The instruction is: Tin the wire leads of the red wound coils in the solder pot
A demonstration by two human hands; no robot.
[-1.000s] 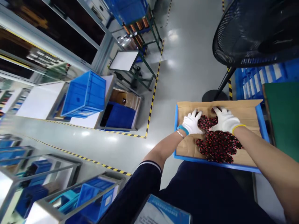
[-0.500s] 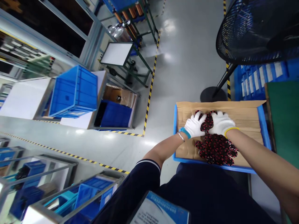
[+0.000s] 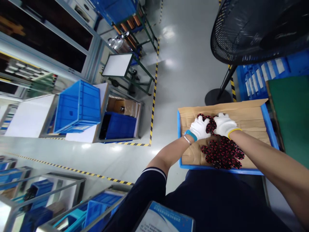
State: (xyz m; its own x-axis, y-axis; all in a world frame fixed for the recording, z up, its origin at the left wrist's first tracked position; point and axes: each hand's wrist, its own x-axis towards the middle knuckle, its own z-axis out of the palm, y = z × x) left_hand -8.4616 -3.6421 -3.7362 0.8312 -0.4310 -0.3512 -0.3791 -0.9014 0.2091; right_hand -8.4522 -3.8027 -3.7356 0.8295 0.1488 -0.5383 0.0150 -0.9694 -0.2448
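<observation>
A shallow blue tray [image 3: 218, 169] lined with brown cardboard [image 3: 251, 120] lies in front of me. On the cardboard sits a cluster of several small dark round parts with red marks [image 3: 223, 152]. My left hand [image 3: 200, 128] and my right hand [image 3: 224, 124], both in white gloves, are pressed close together at the far end of the cluster. Their fingers curl around a few of the round parts [image 3: 209, 122] between them. A blue band and a thin bracelet ring my left wrist.
A large black standing fan [image 3: 253, 29] rises behind the tray. A green surface [image 3: 291, 119] lies to the right. Blue crates [image 3: 77, 108] on carts stand left across a grey floor with yellow-black tape [image 3: 153, 106]. Racks with blue bins are at lower left.
My hands have drawn together from spread flat over the parts to a closed grip on a few of them at the cluster's far end. The camera view has shifted slightly.
</observation>
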